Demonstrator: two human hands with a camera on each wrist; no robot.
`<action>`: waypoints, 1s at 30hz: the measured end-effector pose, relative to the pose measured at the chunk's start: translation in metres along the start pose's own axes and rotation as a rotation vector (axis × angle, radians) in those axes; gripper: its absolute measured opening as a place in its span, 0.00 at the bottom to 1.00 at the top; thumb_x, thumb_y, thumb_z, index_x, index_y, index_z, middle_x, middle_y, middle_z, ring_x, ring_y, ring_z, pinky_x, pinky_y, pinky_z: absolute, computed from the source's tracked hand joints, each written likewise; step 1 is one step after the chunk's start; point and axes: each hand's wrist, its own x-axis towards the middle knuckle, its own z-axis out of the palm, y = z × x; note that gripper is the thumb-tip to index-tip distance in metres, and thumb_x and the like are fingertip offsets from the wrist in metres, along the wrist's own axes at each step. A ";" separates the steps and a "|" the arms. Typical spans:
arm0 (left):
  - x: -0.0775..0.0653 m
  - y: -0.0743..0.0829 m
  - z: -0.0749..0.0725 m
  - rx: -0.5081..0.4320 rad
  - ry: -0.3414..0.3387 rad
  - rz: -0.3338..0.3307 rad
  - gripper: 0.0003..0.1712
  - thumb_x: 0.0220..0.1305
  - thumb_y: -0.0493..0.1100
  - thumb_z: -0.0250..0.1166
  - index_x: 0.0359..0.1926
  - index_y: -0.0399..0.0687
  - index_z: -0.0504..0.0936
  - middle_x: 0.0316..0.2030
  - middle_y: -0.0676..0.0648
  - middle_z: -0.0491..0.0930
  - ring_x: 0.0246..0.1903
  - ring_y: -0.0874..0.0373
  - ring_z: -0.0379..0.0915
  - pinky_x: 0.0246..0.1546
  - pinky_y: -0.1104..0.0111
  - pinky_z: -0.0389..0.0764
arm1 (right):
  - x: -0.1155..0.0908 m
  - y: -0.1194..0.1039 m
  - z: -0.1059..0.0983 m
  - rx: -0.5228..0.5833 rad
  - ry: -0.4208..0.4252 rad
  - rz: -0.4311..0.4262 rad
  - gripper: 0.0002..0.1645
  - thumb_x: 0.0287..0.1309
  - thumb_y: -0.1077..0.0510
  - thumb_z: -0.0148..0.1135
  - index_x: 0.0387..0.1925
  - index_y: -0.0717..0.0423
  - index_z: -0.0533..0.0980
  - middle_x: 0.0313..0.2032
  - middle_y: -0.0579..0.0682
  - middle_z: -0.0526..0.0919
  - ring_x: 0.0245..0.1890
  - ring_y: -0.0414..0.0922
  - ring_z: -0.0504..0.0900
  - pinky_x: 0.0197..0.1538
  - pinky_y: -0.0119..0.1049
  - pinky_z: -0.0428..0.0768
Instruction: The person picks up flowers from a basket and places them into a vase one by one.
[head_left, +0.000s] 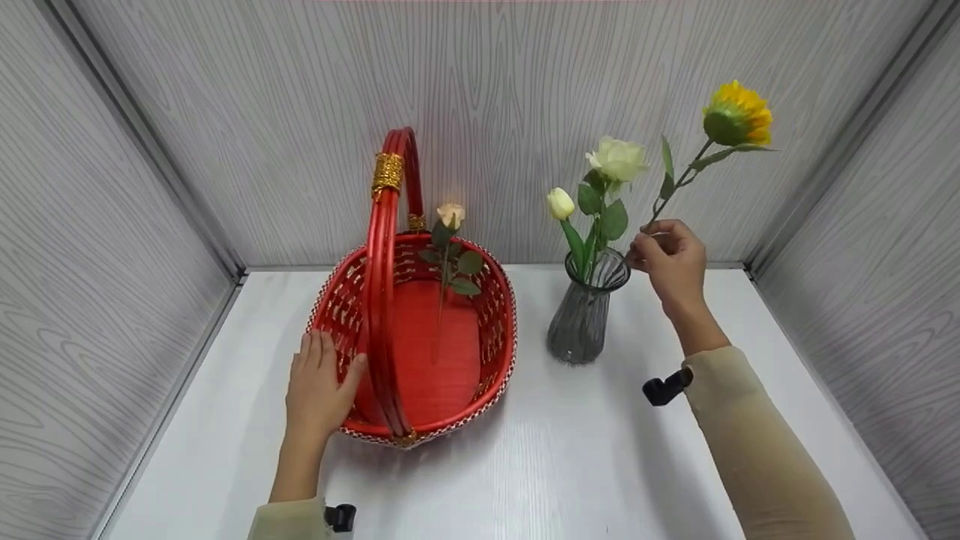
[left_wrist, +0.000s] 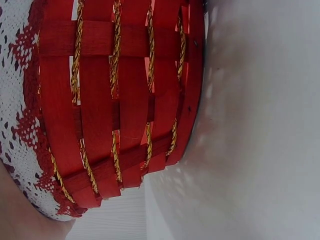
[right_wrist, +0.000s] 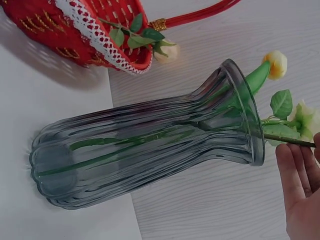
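My right hand (head_left: 671, 259) pinches the stem of a yellow sunflower (head_left: 739, 116), its bloom raised up to the right. In the right wrist view the dark stem (right_wrist: 285, 139) runs from my fingers to the mouth of a grey ribbed glass vase (right_wrist: 150, 145), and its lower part seems to be inside the neck. The vase holds a pale tulip (head_left: 559, 203) and a white rose (head_left: 619, 160). My left hand (head_left: 319, 382) rests on the left rim of a red woven basket (head_left: 512, 337), fingers extended and thumb spread. A peach rose (head_left: 451, 216) leans inside the basket.
The basket's tall red handle (head_left: 381, 285) arches over it, left of its middle. Basket and vase stand apart on a white table (head_left: 525, 465). Grey wood-grain panels (head_left: 495, 90) enclose the back and both sides.
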 end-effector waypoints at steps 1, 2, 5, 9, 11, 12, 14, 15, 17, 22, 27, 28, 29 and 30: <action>0.000 0.000 0.000 0.002 0.001 0.000 0.54 0.71 0.72 0.43 0.76 0.30 0.50 0.76 0.30 0.45 0.78 0.37 0.34 0.75 0.42 0.41 | -0.001 0.000 0.000 -0.024 -0.012 0.003 0.06 0.61 0.68 0.61 0.40 0.68 0.76 0.30 0.57 0.82 0.29 0.47 0.84 0.36 0.36 0.87; 0.000 0.000 0.000 0.005 0.002 0.000 0.54 0.71 0.72 0.43 0.76 0.30 0.50 0.76 0.30 0.46 0.78 0.37 0.35 0.75 0.42 0.41 | -0.001 -0.001 0.001 -0.049 -0.025 0.009 0.07 0.61 0.68 0.62 0.39 0.68 0.77 0.30 0.56 0.83 0.29 0.46 0.84 0.36 0.35 0.87; 0.000 0.000 0.000 0.008 0.001 -0.002 0.54 0.71 0.72 0.43 0.76 0.30 0.50 0.76 0.30 0.45 0.78 0.38 0.34 0.75 0.42 0.40 | -0.002 -0.003 0.002 -0.100 -0.062 0.034 0.08 0.59 0.68 0.63 0.39 0.71 0.78 0.29 0.53 0.83 0.28 0.44 0.83 0.35 0.33 0.86; 0.001 0.000 0.000 0.005 -0.002 -0.005 0.54 0.71 0.72 0.41 0.76 0.30 0.49 0.76 0.30 0.45 0.78 0.38 0.33 0.75 0.42 0.40 | -0.002 -0.005 0.004 -0.169 -0.087 0.051 0.09 0.57 0.68 0.64 0.40 0.70 0.79 0.27 0.52 0.84 0.26 0.42 0.82 0.33 0.31 0.85; 0.002 -0.001 0.001 0.004 -0.003 -0.006 0.54 0.71 0.73 0.41 0.76 0.30 0.48 0.77 0.30 0.44 0.78 0.38 0.33 0.75 0.42 0.40 | -0.003 -0.005 0.005 -0.213 -0.083 0.048 0.11 0.56 0.68 0.64 0.42 0.66 0.78 0.27 0.52 0.84 0.26 0.43 0.81 0.32 0.31 0.84; 0.002 -0.001 0.001 0.004 -0.002 -0.005 0.54 0.71 0.73 0.42 0.76 0.30 0.48 0.77 0.30 0.44 0.78 0.38 0.33 0.75 0.42 0.40 | -0.002 -0.004 0.005 -0.225 -0.079 0.045 0.11 0.57 0.68 0.63 0.43 0.64 0.77 0.27 0.52 0.84 0.26 0.43 0.81 0.32 0.31 0.83; 0.003 -0.001 0.002 0.005 0.001 -0.003 0.54 0.71 0.73 0.42 0.76 0.31 0.49 0.77 0.31 0.44 0.78 0.38 0.34 0.75 0.43 0.40 | -0.001 0.001 0.005 -0.227 -0.065 0.041 0.10 0.58 0.66 0.63 0.43 0.63 0.76 0.28 0.52 0.84 0.28 0.44 0.82 0.33 0.31 0.84; 0.003 -0.001 0.002 0.004 0.003 -0.001 0.54 0.71 0.73 0.42 0.76 0.31 0.49 0.77 0.31 0.45 0.78 0.38 0.34 0.75 0.43 0.40 | 0.000 0.003 0.004 -0.221 -0.056 0.041 0.10 0.59 0.65 0.63 0.43 0.62 0.76 0.29 0.52 0.83 0.28 0.44 0.82 0.34 0.32 0.84; 0.003 -0.001 0.003 -0.001 0.001 0.002 0.54 0.71 0.72 0.42 0.76 0.31 0.49 0.77 0.31 0.44 0.78 0.38 0.34 0.75 0.43 0.40 | 0.003 0.011 0.003 -0.182 -0.044 0.043 0.07 0.61 0.64 0.63 0.40 0.64 0.77 0.29 0.52 0.83 0.29 0.44 0.83 0.36 0.32 0.85; 0.003 0.000 0.003 -0.011 -0.002 0.004 0.54 0.71 0.72 0.42 0.76 0.30 0.49 0.77 0.31 0.44 0.78 0.38 0.33 0.75 0.43 0.39 | 0.008 0.022 0.002 -0.126 -0.042 0.051 0.08 0.62 0.62 0.65 0.40 0.61 0.76 0.32 0.52 0.83 0.31 0.44 0.85 0.37 0.32 0.86; 0.002 -0.001 0.003 -0.008 0.010 0.006 0.54 0.71 0.71 0.42 0.76 0.30 0.49 0.76 0.30 0.45 0.78 0.38 0.33 0.75 0.43 0.39 | 0.008 0.020 0.004 -0.236 -0.082 0.073 0.10 0.60 0.60 0.67 0.39 0.62 0.76 0.30 0.52 0.83 0.30 0.43 0.84 0.34 0.32 0.85; 0.002 -0.001 0.003 -0.006 0.014 0.007 0.54 0.71 0.71 0.43 0.76 0.30 0.49 0.76 0.30 0.46 0.78 0.37 0.34 0.75 0.43 0.40 | 0.008 0.019 0.004 -0.280 -0.091 0.079 0.10 0.60 0.59 0.67 0.39 0.63 0.77 0.30 0.52 0.83 0.29 0.42 0.84 0.34 0.31 0.85; 0.002 -0.001 0.003 -0.005 0.016 0.009 0.53 0.71 0.71 0.43 0.75 0.29 0.50 0.76 0.30 0.46 0.78 0.37 0.34 0.75 0.43 0.40 | 0.008 0.017 0.004 -0.325 -0.099 0.088 0.11 0.60 0.58 0.67 0.38 0.63 0.78 0.29 0.51 0.83 0.28 0.42 0.84 0.34 0.31 0.85; 0.001 -0.001 0.004 -0.005 0.018 0.010 0.53 0.71 0.71 0.43 0.75 0.29 0.50 0.76 0.30 0.46 0.78 0.37 0.34 0.75 0.43 0.40 | 0.009 0.016 0.004 -0.361 -0.110 0.098 0.12 0.60 0.57 0.67 0.38 0.64 0.79 0.29 0.51 0.84 0.28 0.41 0.84 0.33 0.30 0.84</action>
